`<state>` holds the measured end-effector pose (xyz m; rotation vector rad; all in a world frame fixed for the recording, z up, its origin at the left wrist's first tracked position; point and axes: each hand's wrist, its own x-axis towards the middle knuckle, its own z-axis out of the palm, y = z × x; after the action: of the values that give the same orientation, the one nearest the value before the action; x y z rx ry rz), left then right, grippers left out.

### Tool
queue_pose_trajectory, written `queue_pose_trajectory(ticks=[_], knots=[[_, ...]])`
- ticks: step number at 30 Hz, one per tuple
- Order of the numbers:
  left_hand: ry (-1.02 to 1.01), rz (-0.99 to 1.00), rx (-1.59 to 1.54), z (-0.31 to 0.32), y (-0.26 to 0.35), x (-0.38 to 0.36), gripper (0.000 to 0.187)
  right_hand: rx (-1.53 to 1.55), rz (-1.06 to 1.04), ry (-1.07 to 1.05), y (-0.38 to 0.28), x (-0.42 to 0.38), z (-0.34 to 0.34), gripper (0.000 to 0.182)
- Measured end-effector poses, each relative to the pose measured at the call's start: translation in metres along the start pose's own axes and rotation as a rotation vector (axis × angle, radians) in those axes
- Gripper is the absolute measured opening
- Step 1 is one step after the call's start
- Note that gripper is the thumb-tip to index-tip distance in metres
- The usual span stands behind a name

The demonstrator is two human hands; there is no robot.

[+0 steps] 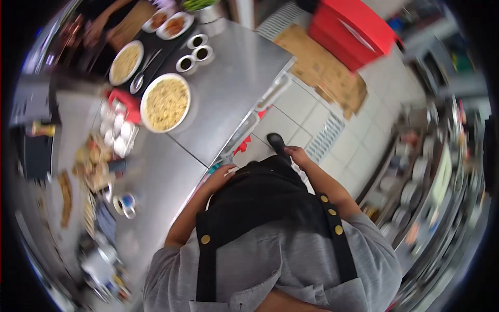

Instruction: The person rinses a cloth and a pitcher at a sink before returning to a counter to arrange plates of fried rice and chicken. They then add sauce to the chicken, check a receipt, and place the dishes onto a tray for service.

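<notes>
My left hand (220,176) hangs beside the black apron (249,197), near the edge of the steel counter (223,78); its fingers are partly blurred. On the other side of the apron is my right hand (297,156), with its fingers curled and whatever may be in them hidden. A large white dish of pale food (166,103) stands on the counter, beyond the reach of both hands. Behind it sit a smaller dish (126,62), a spoon (137,82) and small cups of dark sauce (201,52).
A white mug (125,203) stands on the near counter at the left. Cardboard (322,73) lies on the tiled floor beside a red bin (348,34). Shelves with stacked dishes (408,179) line the right. Another person's hand (93,31) shows at the upper left.
</notes>
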<state>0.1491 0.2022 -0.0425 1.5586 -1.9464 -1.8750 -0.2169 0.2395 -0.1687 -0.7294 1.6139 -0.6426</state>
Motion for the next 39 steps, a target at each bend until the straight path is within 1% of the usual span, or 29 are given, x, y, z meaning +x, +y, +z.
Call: queue_pose_trajectory(ticks=[1, 3, 5, 6, 8, 10, 12, 14, 16, 18, 20, 22, 23, 24, 25, 26, 27, 28, 29, 30, 31, 32, 33, 34, 35, 36, 37, 38, 39], knots=[[0.087, -0.052, -0.006, 0.006, -0.013, -0.008, 0.039, -0.057, -0.02, -0.074, -0.029, 0.035, -0.009, 0.033], [0.219, -0.154, -0.048, 0.027, -0.029, -0.034, 0.037, 0.126, 0.321, -0.2, -0.08, 0.081, -0.009, 0.043], [0.521, -0.276, -0.198, 0.053, -0.029, -0.06, 0.034, 0.201, 0.406, -0.189, -0.119, 0.118, -0.011, 0.045], [0.585, -0.316, -0.232, 0.07, -0.031, -0.068, 0.034, 0.236, 0.436, -0.163, -0.132, 0.138, -0.011, 0.046], [0.864, -0.381, -0.379, 0.102, -0.036, -0.083, 0.031, 0.283, 0.31, -0.183, -0.146, 0.173, -0.011, 0.045], [1.011, -0.498, -0.459, 0.124, -0.017, -0.091, 0.028, 0.252, 0.337, -0.097, -0.137, 0.224, -0.008, 0.047], [1.111, -0.536, -0.523, 0.155, -0.018, -0.091, 0.028, 0.256, 0.368, -0.036, -0.153, 0.21, -0.005, 0.049], [1.175, -0.573, -0.62, 0.185, -0.023, -0.086, 0.03, 0.159, 0.29, -0.061, -0.148, 0.197, -0.007, 0.052], [1.206, -0.569, -0.717, 0.203, -0.021, -0.079, 0.031, 0.045, 0.239, -0.135, -0.123, 0.196, -0.019, 0.055], [1.248, -0.631, -0.795, 0.211, -0.027, -0.072, 0.031, -0.321, 0.242, -0.198, -0.126, 0.175, -0.02, 0.059], [1.363, -0.629, -0.854, 0.214, -0.047, -0.065, 0.029, -0.683, 0.088, -0.479, -0.1, 0.185, -0.04, 0.042], [1.405, -0.581, -0.923, 0.205, -0.074, -0.058, 0.029, -1.078, -1.197, -1.085, -0.092, 0.195, -0.071, 0.031], [1.45, -0.562, -0.787, 0.195, -0.089, -0.056, 0.03, -1.456, -0.897, -1.101, -0.097, 0.182, -0.065, 0.027], [1.489, -0.535, -0.645, 0.183, -0.104, -0.055, 0.031, -1.789, -0.544, -1.075, -0.107, 0.166, -0.057, 0.023], [1.524, -0.508, -0.296, 0.171, -0.118, -0.054, 0.038, -1.843, -0.226, -0.952, -0.131, 0.14, -0.046, 0.022], [1.491, -0.517, -0.233, 0.156, -0.132, -0.054, 0.047, -2.021, -0.462, -0.883, -0.098, 0.16, -0.071, 0.023], [1.471, -0.554, -0.182, 0.136, -0.137, -0.058, 0.055, -1.633, -0.157, -0.816, -0.087, 0.158, -0.098, 0.022], [1.497, -0.588, -0.096, 0.121, -0.155, -0.055, 0.06, -1.023, 0.15, -0.667, -0.078, 0.154, -0.123, 0.022], [1.382, -0.696, -0.088, 0.107, -0.175, -0.053, 0.059, -0.592, 0.304, -0.497, -0.068, 0.149, -0.147, 0.023], [1.225, -0.701, 0.02, 0.099, -0.214, -0.045, 0.055, -0.637, 0.397, -0.312, -0.084, 0.12, -0.141, 0.023], [1.193, -0.712, 0.191, 0.088, -0.234, -0.038, 0.048, -0.613, 0.408, -0.357, -0.1, 0.095, -0.13, 0.024], [1.167, -0.755, -0.018, 0.086, -0.263, -0.025, 0.046, -0.591, 0.426, -0.4, -0.114, 0.068, -0.114, 0.025], [1.181, -0.754, 0.244, 0.088, -0.291, -0.017, 0.038, -0.749, 0.432, -0.38, -0.09, 0.085, -0.144, 0.026], [1.15, -0.744, 0.236, 0.09, -0.311, -0.011, 0.038, -0.908, 0.448, -0.356, -0.086, 0.075, -0.149, 0.026], [1.118, -0.737, 0.212, 0.084, -0.326, -0.006, 0.038, -0.874, 0.324, -0.292, -0.067, 0.064, -0.16, 0.026], [1.092, -0.733, 0.197, 0.082, -0.341, -0.004, 0.038, -0.872, 0.34, -0.257, -0.057, 0.058, -0.174, 0.026], [1.068, -0.717, 0.189, 0.081, -0.351, -0.001, 0.038, -0.97, 0.298, -0.302, -0.061, 0.041, -0.164, 0.026], [1.058, -0.714, 0.185, 0.08, -0.359, 0.001, 0.038, -1.069, 0.26, -0.35, -0.046, 0.035, -0.183, 0.025], [1.046, -0.708, 0.18, 0.081, -0.365, 0.003, 0.038, -0.574, 0.613, -0.08, -0.02, 0.055, -0.2, 0.022]])
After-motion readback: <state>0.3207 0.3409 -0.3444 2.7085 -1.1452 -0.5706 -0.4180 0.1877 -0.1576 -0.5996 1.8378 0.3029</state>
